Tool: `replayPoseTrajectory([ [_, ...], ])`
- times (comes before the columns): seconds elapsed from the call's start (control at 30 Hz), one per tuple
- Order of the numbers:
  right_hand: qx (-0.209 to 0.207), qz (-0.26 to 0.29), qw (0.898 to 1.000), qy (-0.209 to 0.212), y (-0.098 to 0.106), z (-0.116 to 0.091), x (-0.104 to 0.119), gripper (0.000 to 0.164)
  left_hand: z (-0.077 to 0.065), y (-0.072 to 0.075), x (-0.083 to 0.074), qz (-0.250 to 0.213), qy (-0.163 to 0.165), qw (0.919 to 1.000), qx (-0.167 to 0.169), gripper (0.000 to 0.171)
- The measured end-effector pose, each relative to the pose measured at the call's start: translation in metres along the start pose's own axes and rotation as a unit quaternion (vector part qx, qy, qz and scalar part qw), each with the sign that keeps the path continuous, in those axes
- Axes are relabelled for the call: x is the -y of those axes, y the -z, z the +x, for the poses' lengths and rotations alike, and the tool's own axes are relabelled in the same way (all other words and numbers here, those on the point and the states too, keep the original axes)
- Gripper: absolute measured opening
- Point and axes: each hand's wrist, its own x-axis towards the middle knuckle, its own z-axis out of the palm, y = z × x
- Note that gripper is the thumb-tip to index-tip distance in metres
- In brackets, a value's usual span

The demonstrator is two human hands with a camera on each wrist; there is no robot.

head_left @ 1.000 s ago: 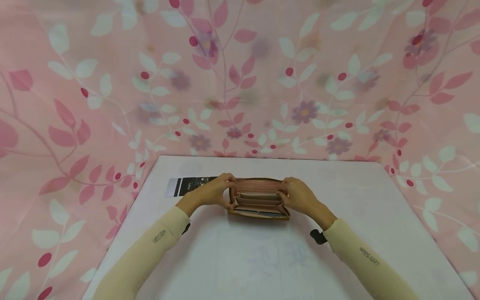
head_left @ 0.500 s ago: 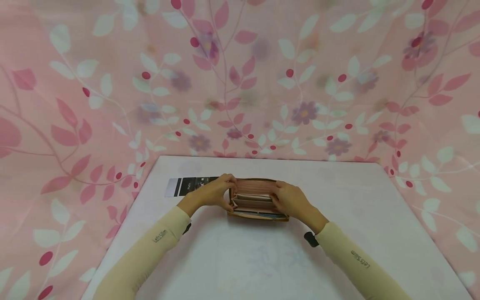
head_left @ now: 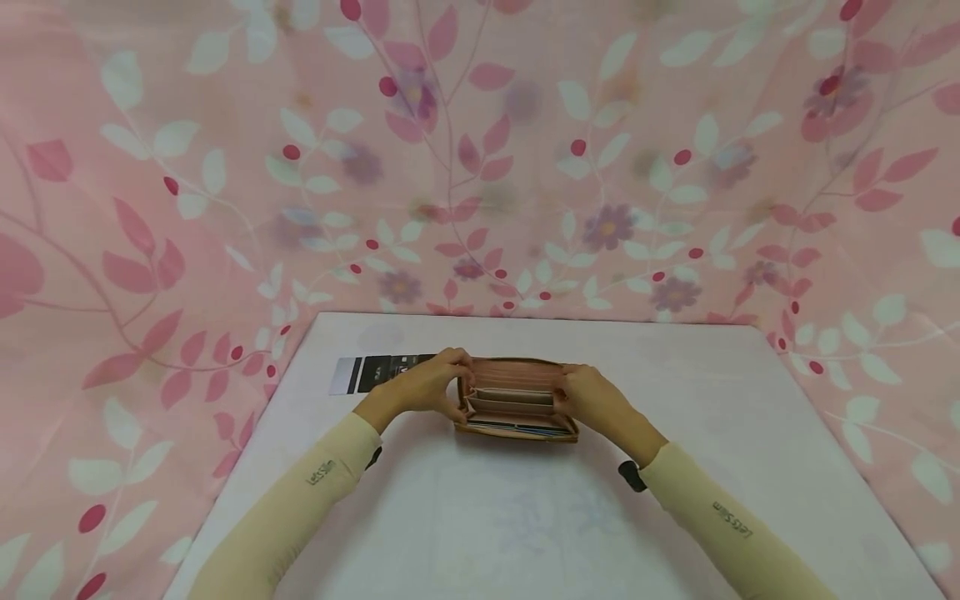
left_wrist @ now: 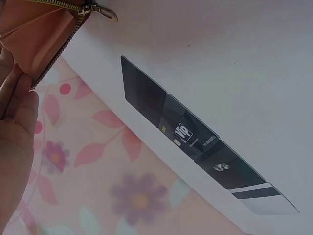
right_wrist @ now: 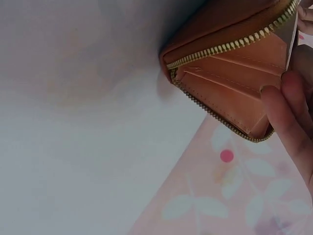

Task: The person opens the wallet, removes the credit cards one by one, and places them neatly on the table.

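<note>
A tan zip-around wallet (head_left: 513, 400) lies spread open on the white table (head_left: 525, 517), its pink card slots showing. My left hand (head_left: 442, 383) grips the wallet's left end, fingers curled over its rim. My right hand (head_left: 588, 396) grips the right end, fingers reaching into the slots. The left wrist view shows the wallet's zip corner (left_wrist: 44, 34) beside my palm (left_wrist: 14, 142). The right wrist view shows the wallet's gold zipper edge (right_wrist: 230, 83) with a fingertip (right_wrist: 288, 107) against the inside.
A row of dark cards (head_left: 375, 372) lies on the table left of the wallet, near the far left edge; the cards (left_wrist: 195, 142) end in a white-striped one. Pink floral cloth (head_left: 480, 150) hangs behind and around the table.
My right hand slid left over the wallet's slots half a second ago, then drew back slightly toward the right end. The left hand and the wallet stayed put.
</note>
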Motion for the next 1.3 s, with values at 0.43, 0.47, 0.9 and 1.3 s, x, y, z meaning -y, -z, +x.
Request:
replayPoseTrajectory([
  [0.43,-0.01,0.031,0.999,-0.011,-0.002,-0.003,-0.007,0.016,0.001,0.001,-0.001,-0.004,0.013,0.9999,0.007,0.056],
  [0.47,-0.009,0.058,0.998,-0.015,-0.004,-0.005,-0.008,0.023,0.001,0.001,-0.002,-0.006,0.014,0.9999,0.008,0.055],
  [0.9,0.001,0.269,0.961,-0.059,-0.037,-0.028,-0.021,0.095,0.011,0.008,-0.016,-0.011,-0.007,0.9997,-0.02,0.04],
  [1.3,-0.002,0.275,0.96,-0.056,-0.041,-0.031,-0.021,0.098,0.057,0.007,-0.037,0.005,-0.067,0.9977,-0.006,0.014],
])
